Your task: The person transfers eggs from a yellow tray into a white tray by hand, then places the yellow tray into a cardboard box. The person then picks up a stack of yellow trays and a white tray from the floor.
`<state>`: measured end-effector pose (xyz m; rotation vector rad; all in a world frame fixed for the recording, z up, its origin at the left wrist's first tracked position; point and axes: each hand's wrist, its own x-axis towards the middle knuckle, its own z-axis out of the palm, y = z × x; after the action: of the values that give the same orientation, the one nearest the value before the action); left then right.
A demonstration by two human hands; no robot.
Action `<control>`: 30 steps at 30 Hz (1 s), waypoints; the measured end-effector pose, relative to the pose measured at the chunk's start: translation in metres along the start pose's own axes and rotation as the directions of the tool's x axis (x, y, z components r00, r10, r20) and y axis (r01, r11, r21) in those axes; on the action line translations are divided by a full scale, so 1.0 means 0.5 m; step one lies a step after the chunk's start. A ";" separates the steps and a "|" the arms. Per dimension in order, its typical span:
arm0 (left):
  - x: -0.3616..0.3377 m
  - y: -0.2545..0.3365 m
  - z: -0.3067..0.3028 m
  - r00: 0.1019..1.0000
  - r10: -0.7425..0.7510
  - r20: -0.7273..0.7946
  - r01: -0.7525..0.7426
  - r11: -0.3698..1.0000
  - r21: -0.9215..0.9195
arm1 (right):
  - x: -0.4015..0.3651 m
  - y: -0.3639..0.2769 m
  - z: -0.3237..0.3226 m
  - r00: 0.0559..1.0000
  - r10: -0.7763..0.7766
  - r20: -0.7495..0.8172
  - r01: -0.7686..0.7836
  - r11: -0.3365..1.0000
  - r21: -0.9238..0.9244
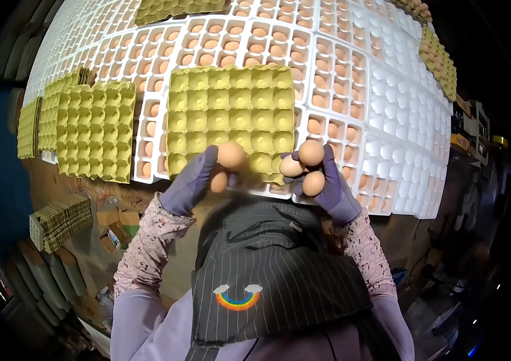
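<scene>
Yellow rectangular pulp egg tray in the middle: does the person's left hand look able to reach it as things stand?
Likely yes: the purple-gloved left hand is at the near edge of the yellow tray, with nothing visible between, though it holds two smooth brown eggs.

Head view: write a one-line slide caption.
Gloved left hand and right hand hold eggs at the near edge of a yellow tray, white trays beyond.

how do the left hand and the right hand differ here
The left hand holds two visible eggs, while the right hand holds three. The left hand is by the yellow egg tray's near left corner; the right hand is by its near right corner. Both wear purple gloves.
</scene>
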<state>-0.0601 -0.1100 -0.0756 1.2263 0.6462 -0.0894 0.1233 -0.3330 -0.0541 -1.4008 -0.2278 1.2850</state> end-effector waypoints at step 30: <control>0.464 -0.040 0.737 0.814 0.558 0.162 -0.501 0.533 0.682 | -0.028 0.101 -0.624 0.587 -0.790 -0.178 0.261 0.393 -0.882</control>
<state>0.2733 -0.3826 -0.1416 2.1538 0.2533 0.2606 0.3318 -0.5413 -0.1692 -2.1470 -0.8636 0.0201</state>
